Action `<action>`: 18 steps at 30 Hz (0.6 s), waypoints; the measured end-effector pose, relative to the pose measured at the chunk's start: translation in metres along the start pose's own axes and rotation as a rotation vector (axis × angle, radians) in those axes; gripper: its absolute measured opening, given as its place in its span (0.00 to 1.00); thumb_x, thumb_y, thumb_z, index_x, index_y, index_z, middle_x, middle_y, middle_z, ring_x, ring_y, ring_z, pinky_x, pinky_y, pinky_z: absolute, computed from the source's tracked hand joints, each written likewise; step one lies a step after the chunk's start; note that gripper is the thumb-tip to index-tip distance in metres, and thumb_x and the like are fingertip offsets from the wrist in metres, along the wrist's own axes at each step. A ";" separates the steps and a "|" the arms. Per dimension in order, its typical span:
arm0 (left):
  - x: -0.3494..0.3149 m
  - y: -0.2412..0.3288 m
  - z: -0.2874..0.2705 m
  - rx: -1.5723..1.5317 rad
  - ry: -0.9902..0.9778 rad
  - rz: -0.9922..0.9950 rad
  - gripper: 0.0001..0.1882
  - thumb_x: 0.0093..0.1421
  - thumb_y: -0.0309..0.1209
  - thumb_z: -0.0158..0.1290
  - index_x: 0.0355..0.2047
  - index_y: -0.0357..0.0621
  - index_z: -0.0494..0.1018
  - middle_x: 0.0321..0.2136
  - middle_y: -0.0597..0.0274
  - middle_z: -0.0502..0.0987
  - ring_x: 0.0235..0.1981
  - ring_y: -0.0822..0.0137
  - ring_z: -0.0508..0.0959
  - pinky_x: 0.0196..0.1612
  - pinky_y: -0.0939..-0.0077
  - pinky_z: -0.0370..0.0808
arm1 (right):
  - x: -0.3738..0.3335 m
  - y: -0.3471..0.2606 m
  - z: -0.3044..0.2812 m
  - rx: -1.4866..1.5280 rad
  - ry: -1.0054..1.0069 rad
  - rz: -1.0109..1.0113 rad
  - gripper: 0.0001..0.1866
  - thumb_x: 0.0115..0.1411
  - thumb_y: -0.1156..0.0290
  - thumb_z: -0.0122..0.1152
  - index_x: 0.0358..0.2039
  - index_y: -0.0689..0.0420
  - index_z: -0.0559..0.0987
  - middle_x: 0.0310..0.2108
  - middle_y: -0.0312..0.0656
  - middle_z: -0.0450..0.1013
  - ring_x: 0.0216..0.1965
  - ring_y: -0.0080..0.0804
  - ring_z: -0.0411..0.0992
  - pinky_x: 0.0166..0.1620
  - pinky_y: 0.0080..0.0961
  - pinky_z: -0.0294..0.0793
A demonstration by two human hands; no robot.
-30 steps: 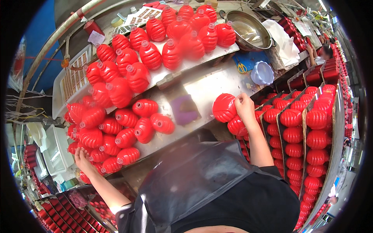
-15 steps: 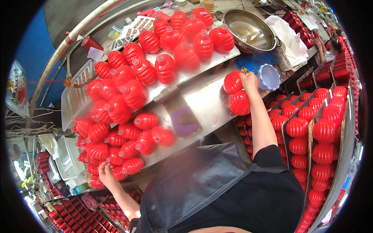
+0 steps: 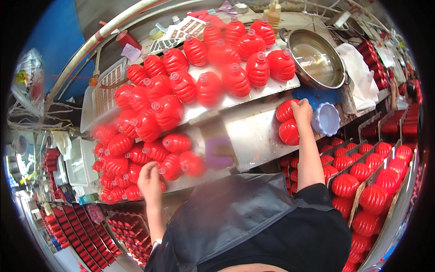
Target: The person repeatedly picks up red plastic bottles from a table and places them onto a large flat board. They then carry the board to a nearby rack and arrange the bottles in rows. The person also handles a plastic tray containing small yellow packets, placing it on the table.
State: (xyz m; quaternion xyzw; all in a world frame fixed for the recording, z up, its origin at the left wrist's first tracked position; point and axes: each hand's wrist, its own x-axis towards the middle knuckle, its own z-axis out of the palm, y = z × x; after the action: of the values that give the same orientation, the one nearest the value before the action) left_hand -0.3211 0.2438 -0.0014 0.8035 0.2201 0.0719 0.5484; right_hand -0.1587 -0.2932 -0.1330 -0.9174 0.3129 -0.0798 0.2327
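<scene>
My right hand (image 3: 302, 111) is closed on the upper of two glossy red ribbed bottles, an upper bottle (image 3: 285, 110) and a lower bottle (image 3: 289, 133), on the right of the metal worktop. The lower one lies close below my fingers. My left hand (image 3: 150, 180) is among the red bottles at the front left. Its fingertips are beside the clear neck of a lying red bottle (image 3: 171, 167); the hand is slightly blurred and covers part of the bottles behind it. Several more red bottles with clear necks lie heaped at the left, and others stand on a raised white board (image 3: 199, 111).
A scalloped pale blue bowl (image 3: 326, 119) stands right of my right hand, with a large metal pan (image 3: 316, 58) beyond it. Racks of red bottles (image 3: 361, 172) fill the right side. A purple patch (image 3: 219, 153) lies on the worktop. White bins (image 3: 81, 158) stand at the left.
My left hand has moved right and away from the left edge of the heap, over to the nearer bottles. My right hand stays at the two bottles. The whole view has shifted slightly.
</scene>
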 end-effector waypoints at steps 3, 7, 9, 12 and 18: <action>0.014 0.026 0.054 0.226 -0.159 0.303 0.09 0.59 0.19 0.55 0.40 0.34 0.78 0.36 0.54 0.80 0.39 0.62 0.80 0.46 0.74 0.75 | -0.002 -0.002 -0.006 -0.013 -0.042 -0.042 0.20 0.55 0.57 0.65 0.35 0.64 0.78 0.34 0.57 0.79 0.40 0.57 0.78 0.46 0.46 0.76; 0.057 0.061 0.132 0.401 -0.222 0.649 0.31 0.51 0.23 0.63 0.56 0.38 0.69 0.52 0.45 0.73 0.53 0.46 0.74 0.55 0.58 0.72 | -0.004 0.003 -0.006 -0.051 -0.076 -0.097 0.19 0.58 0.58 0.63 0.36 0.64 0.79 0.36 0.56 0.80 0.40 0.55 0.78 0.45 0.42 0.76; 0.083 0.077 0.169 0.425 -0.194 0.764 0.35 0.51 0.24 0.64 0.60 0.39 0.66 0.57 0.45 0.69 0.54 0.50 0.74 0.50 0.62 0.76 | -0.008 0.008 -0.005 0.052 -0.081 -0.116 0.16 0.59 0.61 0.63 0.38 0.62 0.81 0.35 0.55 0.80 0.39 0.50 0.79 0.44 0.38 0.76; 0.122 0.093 0.216 0.494 -0.194 0.641 0.32 0.52 0.28 0.64 0.59 0.45 0.69 0.51 0.47 0.71 0.47 0.50 0.77 0.46 0.60 0.77 | -0.016 0.013 -0.006 0.163 -0.057 -0.149 0.15 0.57 0.64 0.66 0.40 0.62 0.83 0.33 0.52 0.80 0.37 0.42 0.80 0.42 0.33 0.77; 0.172 0.091 0.234 0.554 -0.141 0.680 0.19 0.52 0.30 0.65 0.45 0.44 0.77 0.38 0.51 0.76 0.38 0.51 0.79 0.42 0.61 0.77 | -0.045 0.006 -0.026 0.261 -0.166 -0.158 0.15 0.57 0.67 0.66 0.43 0.60 0.83 0.32 0.55 0.80 0.35 0.44 0.81 0.42 0.34 0.77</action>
State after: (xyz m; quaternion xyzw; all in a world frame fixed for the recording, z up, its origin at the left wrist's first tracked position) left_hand -0.0591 0.0918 -0.0310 0.9498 -0.0836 0.1317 0.2713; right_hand -0.2052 -0.2790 -0.1133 -0.9045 0.2065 -0.0620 0.3679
